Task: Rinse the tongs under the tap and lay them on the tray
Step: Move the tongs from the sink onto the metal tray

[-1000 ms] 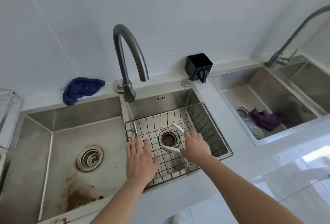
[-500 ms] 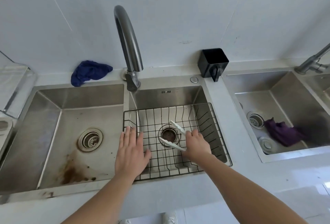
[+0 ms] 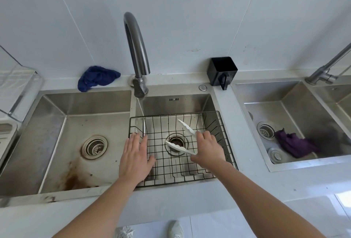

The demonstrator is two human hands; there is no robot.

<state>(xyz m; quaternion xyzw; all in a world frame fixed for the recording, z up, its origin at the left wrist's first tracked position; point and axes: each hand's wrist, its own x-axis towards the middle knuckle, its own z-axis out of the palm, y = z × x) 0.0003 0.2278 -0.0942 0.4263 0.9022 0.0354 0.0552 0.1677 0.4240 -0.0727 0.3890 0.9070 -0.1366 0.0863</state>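
Observation:
White plastic tongs [image 3: 187, 128] with scalloped arms spread apart are held in my right hand [image 3: 208, 147] over the black wire basket [image 3: 226, 139] in the small middle basin. My right hand grips them at the hinged end; their tips point left, over the drain. My left hand [image 3: 135, 157] hovers flat with fingers apart over the basket's left rim, holding nothing. The grey arched tap [image 3: 136, 48] stands behind the basket, and a thin stream of water falls from it at the basket's back left corner. A tray-like white object [image 3: 6, 139] shows at the far left edge.
A large stained basin [image 3: 57, 142] lies to the left. A blue cloth [image 3: 96, 77] and a black cup holder [image 3: 221, 70] sit on the back ledge. At the right is another sink [image 3: 296, 105] with a purple cloth [image 3: 293, 142] and a second tap [image 3: 326, 67]. Clear container [image 3: 17, 86] at left.
The view has shifted left and down. Both hands stay over the basket, and the tongs remain in my right hand, raised slightly. A thin water stream is now visible below the tap.

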